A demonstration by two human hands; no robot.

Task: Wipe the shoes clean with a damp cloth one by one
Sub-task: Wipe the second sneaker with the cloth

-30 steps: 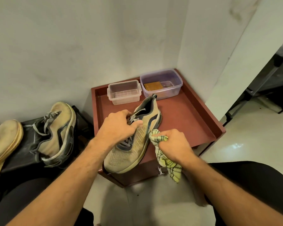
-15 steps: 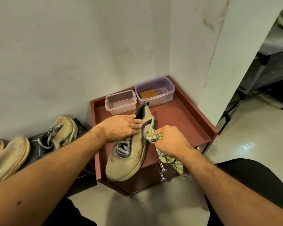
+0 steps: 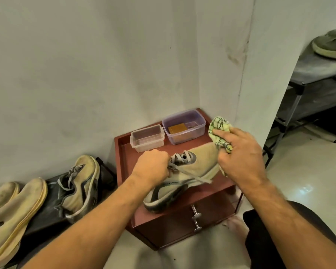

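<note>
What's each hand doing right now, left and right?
Left hand: fingers curled, gripping the shoe at its laces and collar.
Right hand: fingers holding the cloth against the shoe's toe end.

We see plain grey-white walls (image 3: 85, 74) meeting in a corner. A small red-brown wooden cabinet (image 3: 173, 228) stands there. The shiny pale floor (image 3: 308, 183) reflects light beside a dark metal rack (image 3: 318, 94).
</note>
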